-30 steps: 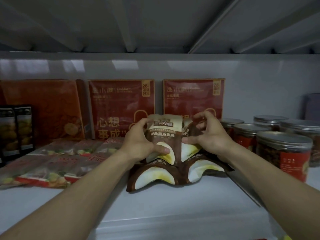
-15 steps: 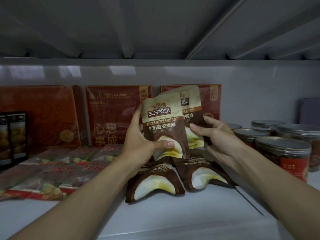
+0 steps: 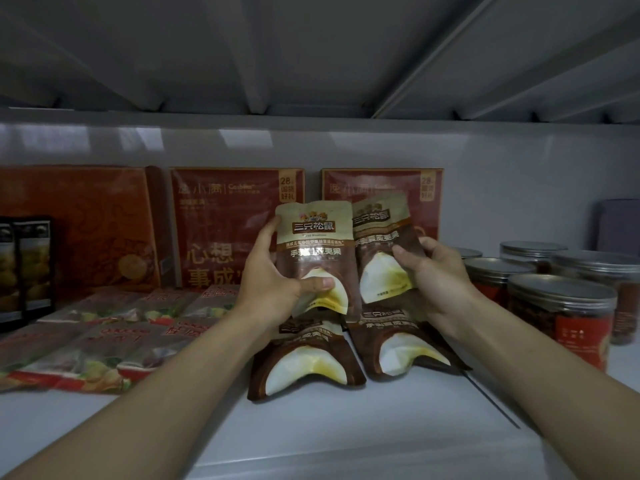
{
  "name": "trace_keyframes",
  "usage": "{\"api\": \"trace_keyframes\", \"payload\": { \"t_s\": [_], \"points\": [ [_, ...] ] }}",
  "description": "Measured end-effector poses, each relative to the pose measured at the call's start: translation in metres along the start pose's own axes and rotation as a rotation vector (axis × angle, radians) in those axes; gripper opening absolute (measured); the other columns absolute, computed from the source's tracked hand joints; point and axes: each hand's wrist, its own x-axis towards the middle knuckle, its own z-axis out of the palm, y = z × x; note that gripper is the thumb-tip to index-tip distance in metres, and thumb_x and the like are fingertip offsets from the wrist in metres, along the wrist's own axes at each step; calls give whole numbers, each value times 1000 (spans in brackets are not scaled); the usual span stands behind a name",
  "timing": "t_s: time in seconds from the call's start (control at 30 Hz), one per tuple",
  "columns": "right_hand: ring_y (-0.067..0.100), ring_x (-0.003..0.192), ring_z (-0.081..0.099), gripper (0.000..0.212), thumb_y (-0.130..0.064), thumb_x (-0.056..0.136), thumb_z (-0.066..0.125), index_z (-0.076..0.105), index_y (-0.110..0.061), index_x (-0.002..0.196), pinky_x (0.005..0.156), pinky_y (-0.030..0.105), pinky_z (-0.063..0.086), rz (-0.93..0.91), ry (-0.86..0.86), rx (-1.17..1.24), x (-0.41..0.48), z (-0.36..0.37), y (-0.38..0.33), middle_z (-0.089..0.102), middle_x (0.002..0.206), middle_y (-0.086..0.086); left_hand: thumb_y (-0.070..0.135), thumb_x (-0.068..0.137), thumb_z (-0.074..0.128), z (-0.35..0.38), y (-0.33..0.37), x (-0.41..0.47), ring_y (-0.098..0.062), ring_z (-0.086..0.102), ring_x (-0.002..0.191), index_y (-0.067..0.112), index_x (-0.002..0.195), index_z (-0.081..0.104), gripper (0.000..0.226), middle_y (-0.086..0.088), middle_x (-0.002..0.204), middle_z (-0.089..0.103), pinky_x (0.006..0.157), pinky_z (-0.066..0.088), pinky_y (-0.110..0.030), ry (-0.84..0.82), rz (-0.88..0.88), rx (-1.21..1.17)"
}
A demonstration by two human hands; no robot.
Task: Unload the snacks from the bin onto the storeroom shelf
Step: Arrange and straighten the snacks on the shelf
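My left hand grips a brown and cream nut pouch upright by its lower left side, thumb on the front. My right hand holds a second matching pouch just behind and to the right of the first. Both are raised above two more such pouches, one lying on the white shelf at left and one at right. The bin is out of view.
Red gift boxes stand against the back wall. Flat red snack packs lie at the left, dark boxes at far left. Several metal-lidded jars crowd the right. The upper shelf's underside hangs low overhead.
Both hands lifted a pouch each off the lying pouches and turned them upright. Since half a second ago the two pouches have spread slightly apart, side by side.
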Motion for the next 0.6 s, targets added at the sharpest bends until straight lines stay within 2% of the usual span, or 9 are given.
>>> {"api": "trace_keyframes", "payload": {
  "t_s": [0.07,0.13,0.23,0.27,0.3,0.4,0.43,0.53,0.6],
  "points": [
    [29,91,72,9,-11,96,62,64,-14,104,86,50,58,-39,106,-47,7,-5,0,74,96,9,-2,52,93,-1,-1,1,-12,66,106,44,137,41,110,7,116,68,94,55,-42,21,-14,-7],
    [28,87,72,18,-12,96,62,62,-11,114,78,49,61,-20,173,-60,12,-10,1,72,98,10,-3,52,92,-3,0,1,-11,66,105,49,127,42,104,7,114,68,93,56,-43,40,-29,-8],
    [27,72,68,2,-6,97,60,59,-8,98,50,36,59,68,190,-94,17,-17,2,68,87,14,-2,51,93,-4,0,0,-12,65,106,50,123,41,102,8,113,68,93,56,-42,57,-47,-5],
    [26,69,66,6,-4,96,60,58,-8,92,46,33,57,92,200,-122,20,-19,5,66,84,14,-2,51,93,-4,0,0,-12,65,105,48,125,41,103,8,112,67,92,56,-42,59,-53,-7],
    [26,69,64,11,-3,95,61,56,-8,87,48,33,56,108,212,-164,24,-20,8,65,83,15,-2,51,93,-4,0,0,-12,65,104,47,129,41,105,9,112,67,91,57,-42,59,-56,-10],
    [32,89,66,14,-3,90,68,58,-11,83,83,46,57,137,245,-304,37,-23,19,68,100,20,-4,52,92,-4,1,0,-8,64,102,39,139,40,110,13,110,65,89,57,-37,59,-61,-10],
    [33,96,65,11,-3,88,70,61,-10,86,90,47,55,139,252,-353,41,-23,21,68,104,20,-5,53,91,-4,1,0,-5,63,100,37,141,40,110,14,108,64,87,57,-33,61,-61,-9],
    [30,107,62,16,-5,87,71,67,-6,103,94,36,51,79,282,-621,49,-23,26,66,111,13,-7,53,90,-6,-2,0,-1,63,95,35,141,39,110,15,105,64,78,56,-27,70,-74,-15],
    [31,111,59,19,-8,89,68,66,-7,108,95,34,50,18,299,-782,51,-24,28,64,117,13,-7,52,90,-6,-3,1,-2,64,95,35,141,40,110,14,105,65,80,57,-29,74,-79,-14]
  ]
}}
